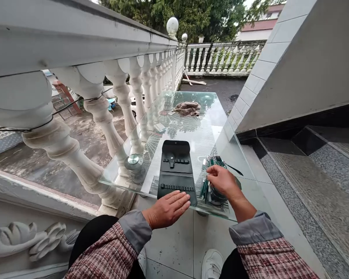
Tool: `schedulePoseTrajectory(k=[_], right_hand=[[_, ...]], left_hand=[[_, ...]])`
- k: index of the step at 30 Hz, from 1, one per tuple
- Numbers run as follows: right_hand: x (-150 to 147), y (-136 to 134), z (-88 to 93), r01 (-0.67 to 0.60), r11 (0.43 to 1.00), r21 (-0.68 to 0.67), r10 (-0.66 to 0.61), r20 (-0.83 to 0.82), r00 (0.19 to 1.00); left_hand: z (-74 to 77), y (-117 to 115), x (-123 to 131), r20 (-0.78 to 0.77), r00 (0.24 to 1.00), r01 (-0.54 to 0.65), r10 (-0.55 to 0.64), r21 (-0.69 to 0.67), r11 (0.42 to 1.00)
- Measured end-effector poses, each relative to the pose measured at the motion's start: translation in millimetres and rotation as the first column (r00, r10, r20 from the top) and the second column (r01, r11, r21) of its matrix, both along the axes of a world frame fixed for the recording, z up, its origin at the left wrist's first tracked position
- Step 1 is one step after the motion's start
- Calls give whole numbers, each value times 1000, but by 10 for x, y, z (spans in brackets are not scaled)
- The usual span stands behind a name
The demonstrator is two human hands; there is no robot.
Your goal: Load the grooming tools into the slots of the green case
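A black leather tool roll (176,172) lies open on a glass tabletop (192,128), with rows of elastic loops on both halves. My left hand (167,209) lies flat, palm down, with its fingertips at the roll's lower right corner, holding nothing. My right hand (222,182) hovers low over a bunch of green-handled slim tools (212,161) to the right of the roll. Beneath that hand stands a dark round jar (216,196), partly hidden. Whether those fingers grip any tool is hard to see.
A round metal weight (134,164) sits at the table's left corner, and a crumpled brown cloth (187,109) and a small white card (159,127) lie farther back. A white stone balustrade (125,100) runs along the left; a tiled wall and granite steps (317,193) lie right.
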State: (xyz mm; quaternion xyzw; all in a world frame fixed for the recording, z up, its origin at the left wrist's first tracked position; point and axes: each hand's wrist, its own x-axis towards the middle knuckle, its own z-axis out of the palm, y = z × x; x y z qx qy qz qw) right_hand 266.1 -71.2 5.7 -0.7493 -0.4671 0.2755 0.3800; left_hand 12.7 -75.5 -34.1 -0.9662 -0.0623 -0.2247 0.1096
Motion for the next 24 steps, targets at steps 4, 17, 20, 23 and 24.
schedulePoseTrajectory(k=[4,17,20,23,24], right_hand=[[-20,-82,112,0,1000,14,-2,174,985],[64,-488,-61,-32,999,16,35,-235,971],[6,-465,-53,-48,997,64,64,-269,961],[20,-459,-2,-29,993,118,59,-254,965],[27,-456,20,-17,991,136,50,-245,968]], left_hand=[[-24,-153,84,81,991,-103,109,-76,992],[120,-209,56,6,993,-110,116,-281,954],[174,-222,62,-11,992,-125,128,-302,945],[218,-222,87,-19,992,-126,127,-328,936],[226,-216,96,-22,991,-129,129,-337,933]])
